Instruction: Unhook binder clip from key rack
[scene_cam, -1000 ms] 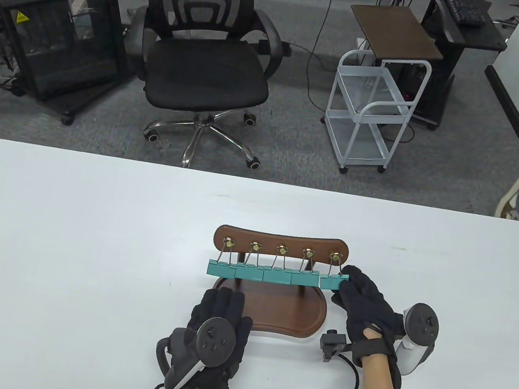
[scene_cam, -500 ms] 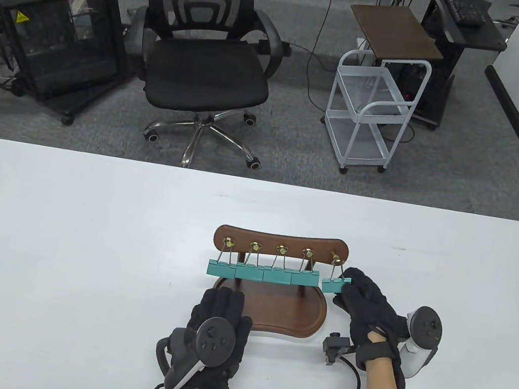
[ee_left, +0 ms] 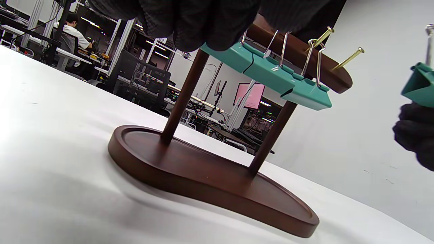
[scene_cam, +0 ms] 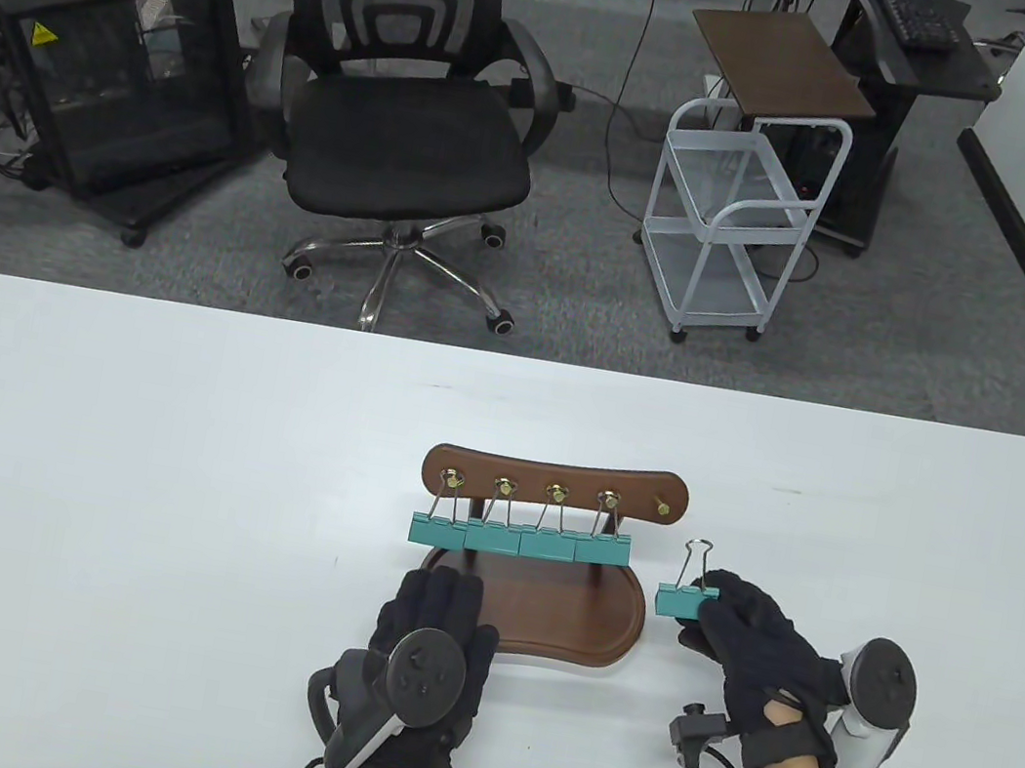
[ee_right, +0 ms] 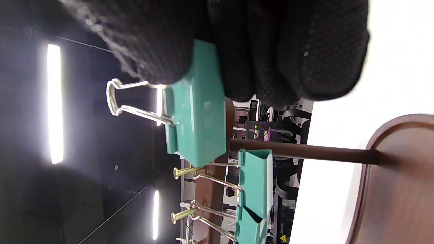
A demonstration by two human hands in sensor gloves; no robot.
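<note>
A brown wooden key rack stands on the white table on a wooden base. Several teal binder clips hang in a row from its brass hooks; the rightmost hook is bare. My right hand pinches one teal binder clip by its body, off the rack and to its right, wire handles up. The right wrist view shows that clip held between gloved fingers. My left hand rests on the base's front left edge. In the left wrist view the bare hook sticks out past the hanging clips.
The white table stretches wide to the left and behind the rack. Beyond its far edge stand an office chair, a black computer case and a white wire cart.
My right hand has drawn the rightmost clip off its hook and moved it right and toward me. The rightmost hook now stands bare. My left hand has not moved.
</note>
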